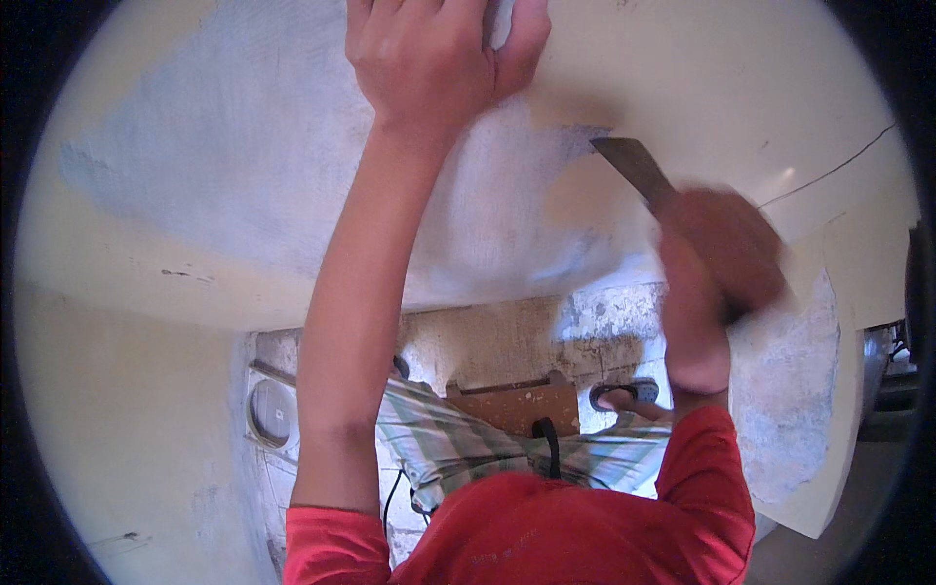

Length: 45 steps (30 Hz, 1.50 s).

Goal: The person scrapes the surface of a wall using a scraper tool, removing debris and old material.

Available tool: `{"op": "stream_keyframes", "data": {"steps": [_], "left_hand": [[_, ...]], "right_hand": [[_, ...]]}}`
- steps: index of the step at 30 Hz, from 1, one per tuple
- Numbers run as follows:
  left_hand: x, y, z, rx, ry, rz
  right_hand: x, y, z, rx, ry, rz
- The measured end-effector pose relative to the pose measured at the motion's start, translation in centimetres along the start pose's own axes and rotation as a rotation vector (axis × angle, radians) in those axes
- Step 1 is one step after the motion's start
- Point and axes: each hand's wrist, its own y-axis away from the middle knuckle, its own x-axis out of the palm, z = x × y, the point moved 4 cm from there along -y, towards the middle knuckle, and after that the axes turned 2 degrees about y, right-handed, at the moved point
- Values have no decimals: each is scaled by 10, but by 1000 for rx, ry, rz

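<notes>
My right hand (720, 252), blurred by motion, is shut on a flat metal scraper blade (638, 167). The blade points up and left, its tip at the edge of a remaining patch of cream paint (581, 196). My left hand (431, 55) lies against the wall at the top of the view, thumb spread from the fingers. Its fingertips are cut off by the frame, and nothing shows in its grip. Around both hands spreads a large bare, pale grey area (241, 139) of the wall, bordered by cream paint (731, 80).
Below stands a paint-spotted brown wooden board or bench (519, 406) between my legs. A pale square object with a round opening (270, 413) is on the floor at left. A thin crack (826, 172) crosses the right wall; beyond it, a peeled patch (782, 395) nears the wall's edge.
</notes>
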Motion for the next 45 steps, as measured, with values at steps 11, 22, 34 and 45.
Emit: {"op": "stream_keyframes", "data": {"steps": [11, 22, 34, 45], "left_hand": [[-2, -5, -7, -78, -19, 84], [-15, -3, -1, -48, -38, 112], [-2, -8, -15, -53, -109, 158], [-3, -2, -24, -88, -201, 263]], "right_hand": [[8, 21, -20, 426, 399, -127], [8, 26, 9, 167, 361, -40], [15, 6, 9, 399, 774, 85], [9, 36, 15, 133, 221, -109]]}}
